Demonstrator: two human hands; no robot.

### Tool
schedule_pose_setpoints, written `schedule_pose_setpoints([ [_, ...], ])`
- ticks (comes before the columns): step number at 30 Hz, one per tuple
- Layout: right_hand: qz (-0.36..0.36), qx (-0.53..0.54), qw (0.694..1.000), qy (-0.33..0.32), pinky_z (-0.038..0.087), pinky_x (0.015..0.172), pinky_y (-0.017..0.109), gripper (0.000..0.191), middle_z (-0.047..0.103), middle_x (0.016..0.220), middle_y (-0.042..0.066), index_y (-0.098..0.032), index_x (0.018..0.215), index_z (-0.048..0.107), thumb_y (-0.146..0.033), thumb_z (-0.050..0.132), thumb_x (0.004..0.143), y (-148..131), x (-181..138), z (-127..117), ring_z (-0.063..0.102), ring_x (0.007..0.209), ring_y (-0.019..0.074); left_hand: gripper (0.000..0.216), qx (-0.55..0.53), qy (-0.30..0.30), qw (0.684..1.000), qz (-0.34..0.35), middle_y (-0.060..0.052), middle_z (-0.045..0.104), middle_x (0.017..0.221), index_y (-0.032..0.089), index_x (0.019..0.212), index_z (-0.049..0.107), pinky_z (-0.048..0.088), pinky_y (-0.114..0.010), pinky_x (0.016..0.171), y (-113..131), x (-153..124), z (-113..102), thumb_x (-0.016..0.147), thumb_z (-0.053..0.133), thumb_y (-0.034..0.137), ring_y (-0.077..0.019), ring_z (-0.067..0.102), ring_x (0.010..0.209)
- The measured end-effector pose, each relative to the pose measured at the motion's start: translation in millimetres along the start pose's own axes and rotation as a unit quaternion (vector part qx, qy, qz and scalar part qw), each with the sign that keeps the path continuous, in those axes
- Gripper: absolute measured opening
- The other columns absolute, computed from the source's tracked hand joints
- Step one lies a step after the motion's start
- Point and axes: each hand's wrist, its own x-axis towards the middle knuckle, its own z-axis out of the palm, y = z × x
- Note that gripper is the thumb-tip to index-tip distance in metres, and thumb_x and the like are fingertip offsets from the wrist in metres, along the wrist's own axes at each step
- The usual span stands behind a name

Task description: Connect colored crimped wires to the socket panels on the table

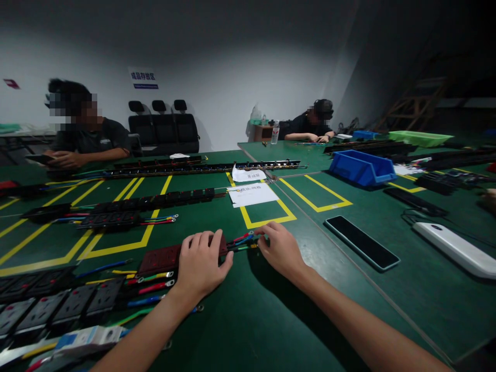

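Red socket strip, one, left grip clasping it, right grip pinching wire ends

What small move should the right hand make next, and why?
Probably gently separate the wire ends: they lie close together at the right hand's fingertips, while the left hand rests on the dark red socket strip, seemingly steadying it.

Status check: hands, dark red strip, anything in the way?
Left hand on dark red strip. Right hand at its wire ends, grip unclear. Phone to the right, not blocking.
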Motion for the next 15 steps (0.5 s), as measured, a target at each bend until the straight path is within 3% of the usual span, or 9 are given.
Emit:
schedule_pose_setpoints([
  [5, 0.002, -0.029, 0.999, -0.029, 0.044, 0.078, 0.031, 0.022, 0.066, 0.095, 0.007, -0.024, 0.097, 0.075, -0.016, 0.057, 0.088, 0.4, 0.5, -0.9, 0.06, 0.095, 0.0214, 0.049, 0.002, -0.006, 1.0, -0.005, -0.016, 0.068, 0.109, 0.015, 0.125, 0.063, 0.045, -0.051, 0.086, -0.5, 0.4, 0.5, 0.095, 0.046, 0.05, -0.0334, 0.061, 0.099],
  [15, 0.014, -0.044, 0.998, -0.03, 0.041, 0.077, 0.03, 0.021, 0.067, 0.095, 0.007, -0.021, 0.097, 0.073, -0.02, 0.052, 0.093, 1.2, 2.6, -1.3, 0.059, 0.094, 0.0209, 0.058, 0.017, -0.004, 0.999, 0.029, -0.018, 0.066, 0.117, 0.013, 0.135, 0.058, 0.045, -0.049, 0.087, -0.4, -1.2, 0.7, 0.098, 0.047, 0.056, -0.0342, 0.059, 0.106],
])
